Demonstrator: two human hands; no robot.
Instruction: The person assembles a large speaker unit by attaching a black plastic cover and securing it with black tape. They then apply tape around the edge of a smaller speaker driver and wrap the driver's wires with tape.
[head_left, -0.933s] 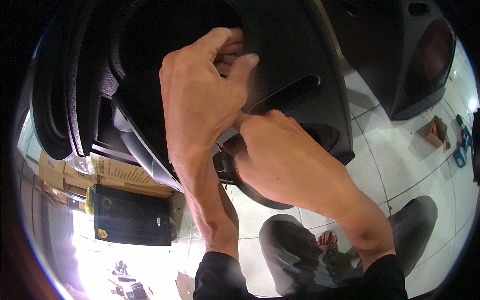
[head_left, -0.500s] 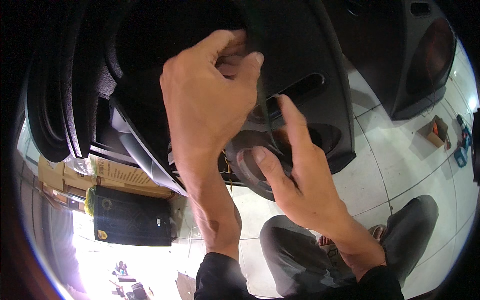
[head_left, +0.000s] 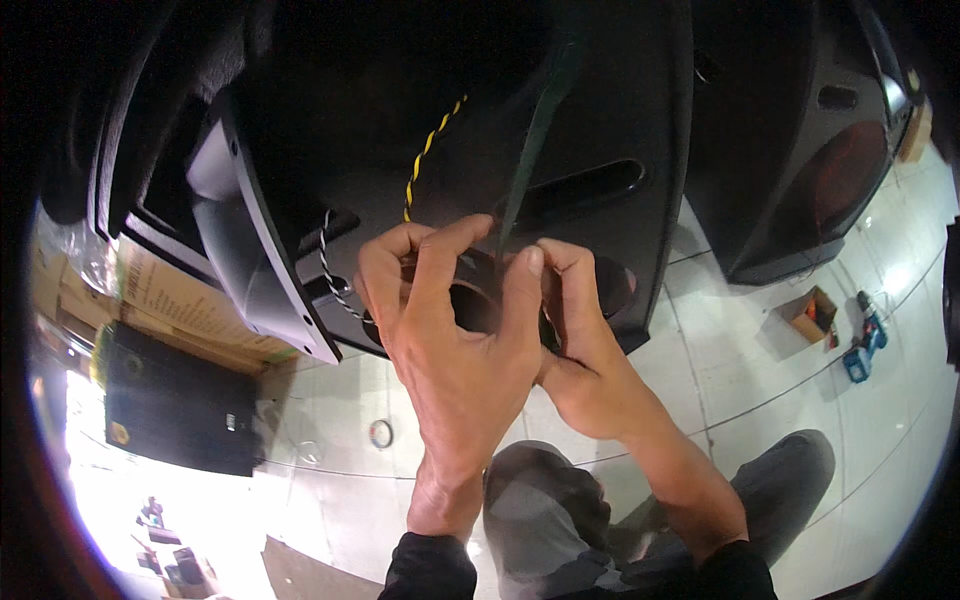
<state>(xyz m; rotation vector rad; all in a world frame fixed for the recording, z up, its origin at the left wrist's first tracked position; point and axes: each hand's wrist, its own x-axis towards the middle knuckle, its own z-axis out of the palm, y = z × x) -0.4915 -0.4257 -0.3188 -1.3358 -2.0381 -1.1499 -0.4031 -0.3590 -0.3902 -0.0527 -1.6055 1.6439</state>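
Observation:
My left hand (head_left: 450, 340) curls around a brownish roll of tape (head_left: 478, 272), largely hidden by the fingers. Beside it, touching at the thumbs, my right hand (head_left: 590, 360) is closed with bent fingers at the lower end of a dark translucent tape strip (head_left: 530, 150). That strip runs up taut over a black speaker cabinet (head_left: 610, 110). Above the left fingers a twisted yellow-and-black wire (head_left: 427, 150) comes out of the dark cabinet. Further left hangs a twisted white-and-black wire (head_left: 326, 260), next to a grey curved horn panel (head_left: 250, 240) with screw holes.
Another black cabinet (head_left: 780, 150) stands at the right. On the tiled floor lie a small open carton (head_left: 808, 315), a blue cordless drill (head_left: 866, 340) and a small ring-shaped roll (head_left: 380, 433). Cardboard boxes (head_left: 190, 300) and a black panel (head_left: 180, 400) are at the left.
My hands have come together around the tape roll, which hung by the right hand before. The left hand has moved down from the upper strip, uncovering the yellow-and-black wire. The view has shifted.

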